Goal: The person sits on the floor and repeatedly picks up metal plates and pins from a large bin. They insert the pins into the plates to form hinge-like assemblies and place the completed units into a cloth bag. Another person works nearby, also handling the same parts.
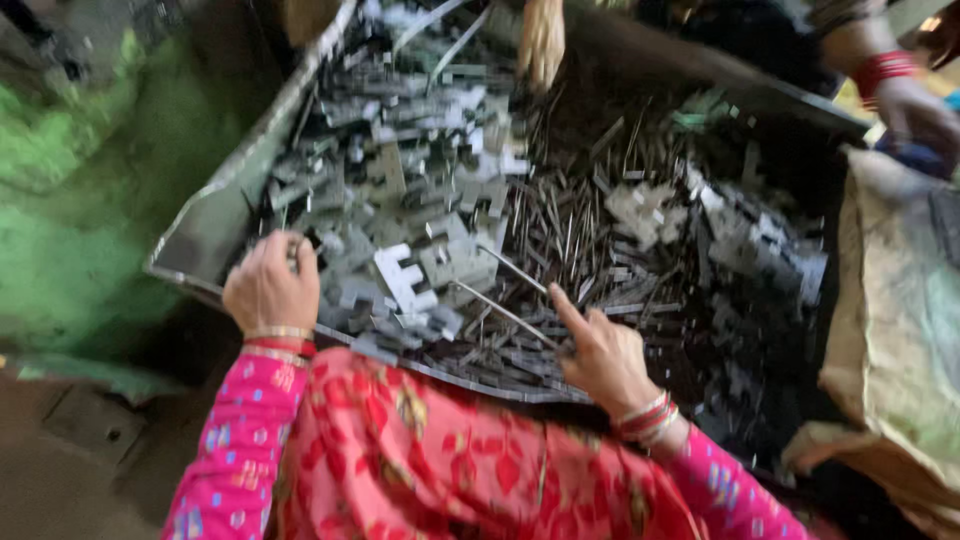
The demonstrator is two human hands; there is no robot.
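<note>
Your left hand is closing around flat metal stampings at the tray's near-left rim. Your right hand is lying open, forefinger touching thin rods. Another person's hands are working the far side, beside a sack.

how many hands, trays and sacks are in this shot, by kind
Person's own hands: 2, the left hand at the tray's near rim and the right hand among thin metal rods
Other people's hands: 2, one at the far rim, one at top right
Metal tray: 1
Brown sack: 1
Total: 6
</note>
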